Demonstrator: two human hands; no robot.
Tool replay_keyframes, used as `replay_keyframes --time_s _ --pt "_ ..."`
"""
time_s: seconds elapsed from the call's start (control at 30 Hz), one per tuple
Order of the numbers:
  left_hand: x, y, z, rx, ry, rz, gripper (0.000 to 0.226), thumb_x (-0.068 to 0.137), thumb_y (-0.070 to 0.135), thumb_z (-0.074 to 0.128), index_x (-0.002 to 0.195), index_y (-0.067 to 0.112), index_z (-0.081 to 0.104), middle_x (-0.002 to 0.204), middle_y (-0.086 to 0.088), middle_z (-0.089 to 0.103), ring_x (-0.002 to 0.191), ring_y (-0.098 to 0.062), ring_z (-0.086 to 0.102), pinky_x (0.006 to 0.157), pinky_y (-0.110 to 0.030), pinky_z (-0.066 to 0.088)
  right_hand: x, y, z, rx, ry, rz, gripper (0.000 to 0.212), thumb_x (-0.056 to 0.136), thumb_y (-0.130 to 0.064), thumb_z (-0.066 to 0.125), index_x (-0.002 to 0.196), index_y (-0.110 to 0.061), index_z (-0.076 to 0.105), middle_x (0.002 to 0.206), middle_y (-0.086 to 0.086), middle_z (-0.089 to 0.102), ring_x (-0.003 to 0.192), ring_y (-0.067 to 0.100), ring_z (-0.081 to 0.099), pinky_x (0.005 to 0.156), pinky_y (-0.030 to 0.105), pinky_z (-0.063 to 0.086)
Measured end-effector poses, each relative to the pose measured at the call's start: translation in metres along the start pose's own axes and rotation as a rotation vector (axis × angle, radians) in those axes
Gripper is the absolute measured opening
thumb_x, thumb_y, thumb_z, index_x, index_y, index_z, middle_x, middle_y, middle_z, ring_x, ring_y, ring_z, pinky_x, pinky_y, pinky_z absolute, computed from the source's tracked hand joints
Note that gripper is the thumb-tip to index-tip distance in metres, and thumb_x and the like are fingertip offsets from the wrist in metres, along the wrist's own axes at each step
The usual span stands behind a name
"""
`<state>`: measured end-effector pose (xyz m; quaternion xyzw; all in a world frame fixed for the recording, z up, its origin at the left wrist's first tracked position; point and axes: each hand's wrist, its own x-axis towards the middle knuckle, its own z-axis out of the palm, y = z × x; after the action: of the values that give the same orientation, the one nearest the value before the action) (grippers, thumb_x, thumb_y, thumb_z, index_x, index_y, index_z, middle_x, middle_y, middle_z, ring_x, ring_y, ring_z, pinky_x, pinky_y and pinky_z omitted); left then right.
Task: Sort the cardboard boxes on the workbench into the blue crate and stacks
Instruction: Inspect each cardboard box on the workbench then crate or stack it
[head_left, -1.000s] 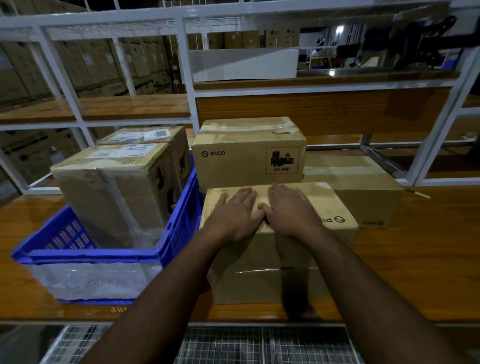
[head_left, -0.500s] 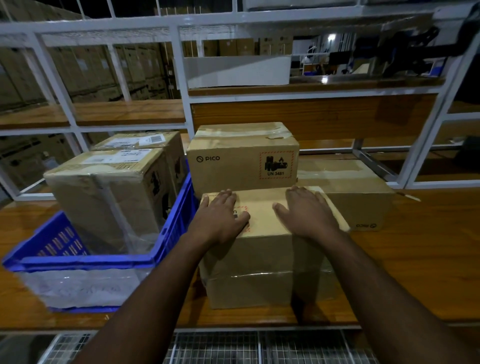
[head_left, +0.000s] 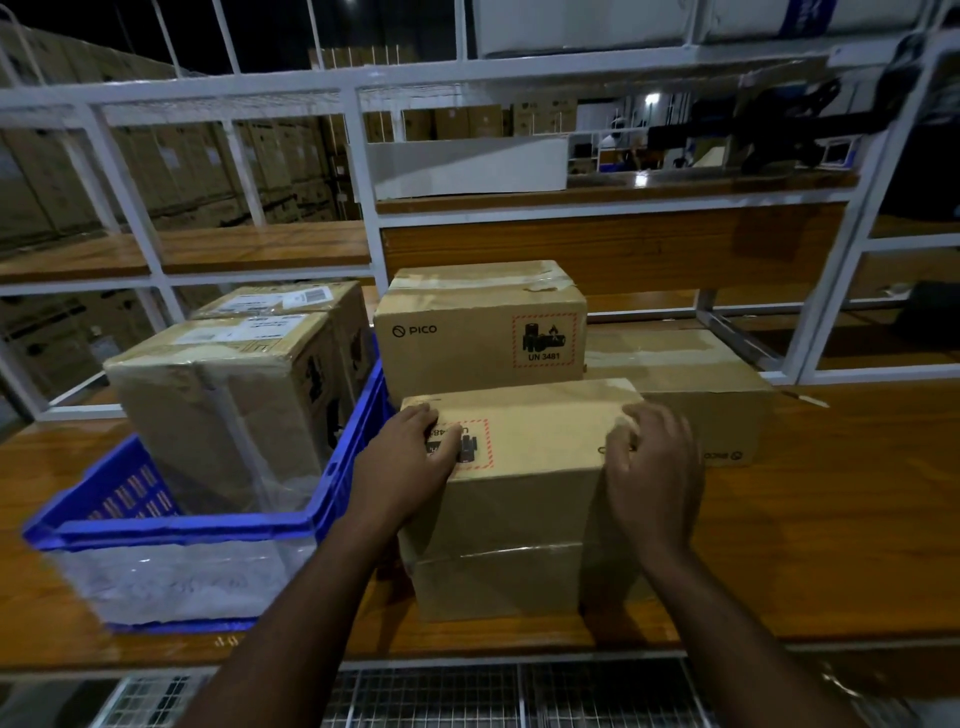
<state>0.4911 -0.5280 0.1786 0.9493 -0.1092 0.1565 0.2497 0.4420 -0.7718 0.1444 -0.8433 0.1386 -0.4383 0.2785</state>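
both hands grip the front box (left, right) beside the blue crate.

1. Both bare forearms reach forward from the bottom of the view, spread apart at the wrists.
2. The left hand lies palm down on the front box, at its top left corner, fingers over the far edge and thumb across the printed label.
3. The right hand is on the box's top right corner, fingers bent over the edge.
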Motion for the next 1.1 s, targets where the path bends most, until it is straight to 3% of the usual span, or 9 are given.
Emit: replay_keyframes --time_s 0.07,0.17,0.33,0.57,0.77,0.87,0.93,1.03,1.1 --pt "-0.006 -0.003 0.002 -0.026 0.021 0.007 0.063 0.100 0.058 0.046 0.149 0.019 0.049 0.156 0.001 0.045 0.137 -0.012 0.045 0.099 -0.030 0.043 -0.016 0.010 0.002 0.112 0.016 0.178 0.047 0.100 -0.042 0.048 0.139 -0.014 0.047 0.131 0.008 0.053 0.111 0.020 0.052 0.078 0.031 0.043" --pt "-0.013 -0.007 0.004 -0.066 0.023 0.006 0.074 0.093 0.071 0.043 0.148 0.022 0.050 0.157 0.004 0.043 0.140 -0.012 0.043 0.103 -0.035 0.043 -0.039 0.018 0.005 0.274 -0.010 0.352 0.065 0.098 -0.060 0.038 0.149 -0.022 0.028 0.136 0.010 0.053 0.115 0.025 0.054 0.081 0.036 0.046" --pt "-0.021 -0.009 -0.002 -0.201 -0.029 -0.004 0.112 0.063 0.100 0.033 0.146 0.027 0.051 0.158 0.006 0.041 0.142 -0.011 0.039 0.111 -0.047 0.042 -0.044 0.021 0.008 0.335 -0.035 0.485 0.072 0.091 -0.069 0.031 0.141 -0.017 0.037 0.125 0.011 0.059 0.106 0.028 0.060 0.080 0.041 0.052" --pt "-0.029 -0.015 0.004 -0.448 -0.022 -0.065 0.119 0.052 0.100 0.055 0.147 0.029 0.047 0.151 0.006 0.044 0.131 -0.012 0.046 0.105 -0.044 0.047 -0.002 -0.002 -0.016 0.307 0.015 0.187 0.069 0.092 -0.073 0.038 0.134 -0.018 0.045 0.120 0.005 0.060 0.104 0.019 0.059 0.073 0.033 0.047" --pt "-0.054 -0.011 0.027 -0.688 -0.147 -0.153 0.104 0.064 0.096 0.049 0.149 0.036 0.039 0.145 0.010 0.042 0.129 -0.014 0.048 0.102 -0.038 0.047 0.040 -0.050 -0.038 0.206 0.012 -0.160 0.061 0.088 -0.069 0.050 0.128 -0.023 0.056 0.121 -0.001 0.065 0.105 0.008 0.056 0.086 0.033 0.048" --pt "-0.065 0.002 0.034 -0.788 -0.231 -0.149 0.070 0.088 0.077 0.041 0.148 0.041 0.033 0.136 0.017 0.044 0.115 0.004 0.051 0.085 -0.018 0.046 0.035 -0.075 -0.033 0.113 -0.110 -0.324 0.068 0.085 -0.072 0.052 0.131 -0.022 0.058 0.128 0.001 0.065 0.115 0.017 0.060 0.098 0.042 0.049" --pt "-0.066 0.012 0.035 -0.847 -0.251 -0.140 0.048 0.092 0.059 0.038 0.138 0.048 0.034 0.129 0.024 0.047 0.105 0.013 0.054 0.073 -0.008 0.046 0.025 -0.090 -0.025 0.054 -0.168 -0.412 0.064 0.084 -0.065 0.062 0.131 -0.022 0.059 0.131 0.001 0.064 0.120 0.017 0.059 0.104 0.045 0.046" --pt "-0.063 0.020 0.031 -0.923 -0.170 -0.107 0.034 0.095 0.052 0.036 0.129 0.053 0.040 0.125 0.032 0.050 0.105 0.021 0.054 0.074 -0.005 0.047 0.010 -0.105 -0.012 0.023 -0.226 -0.459 0.055 0.086 -0.052 0.070 0.131 -0.022 0.061 0.133 -0.002 0.064 0.123 0.015 0.057 0.108 0.038 0.038" --pt "-0.055 0.019 0.028 -0.959 -0.090 -0.101 0.030 0.097 0.054 0.037 0.126 0.056 0.044 0.123 0.031 0.054 0.115 0.012 0.055 0.083 -0.013 0.049 0.003 -0.112 -0.005 0.008 -0.274 -0.453 0.051 0.088 -0.044 0.071 0.132 -0.023 0.061 0.135 -0.002 0.063 0.126 0.015 0.056 0.109 0.035 0.036"
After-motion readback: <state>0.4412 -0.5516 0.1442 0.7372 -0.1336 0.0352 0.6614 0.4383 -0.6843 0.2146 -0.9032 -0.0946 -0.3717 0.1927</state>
